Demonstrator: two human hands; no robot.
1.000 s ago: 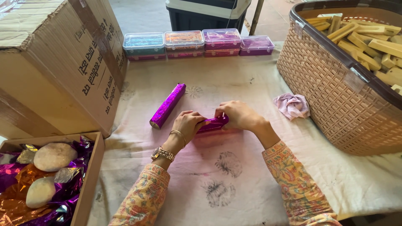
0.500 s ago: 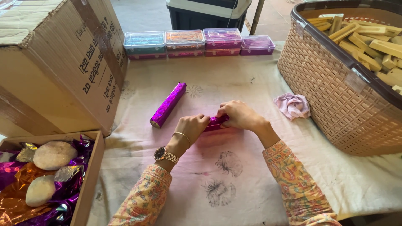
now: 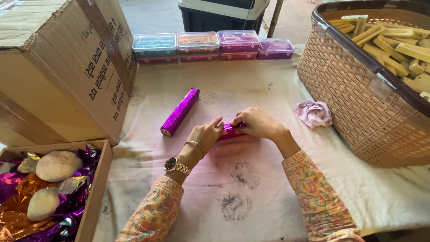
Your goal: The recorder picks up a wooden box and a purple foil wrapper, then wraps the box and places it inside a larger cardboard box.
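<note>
1. Your left hand [image 3: 205, 134] and right hand [image 3: 259, 124] both pinched the purple foil bar [image 3: 230, 130] between them at the frame's centre, on the cloth [image 3: 251, 188].
2. A wrapped purple stick [image 3: 180, 112] lay just upper left.
3. A crumpled pink rag [image 3: 313, 113] sat right, beside the wicker basket [image 3: 358, 98].
</note>
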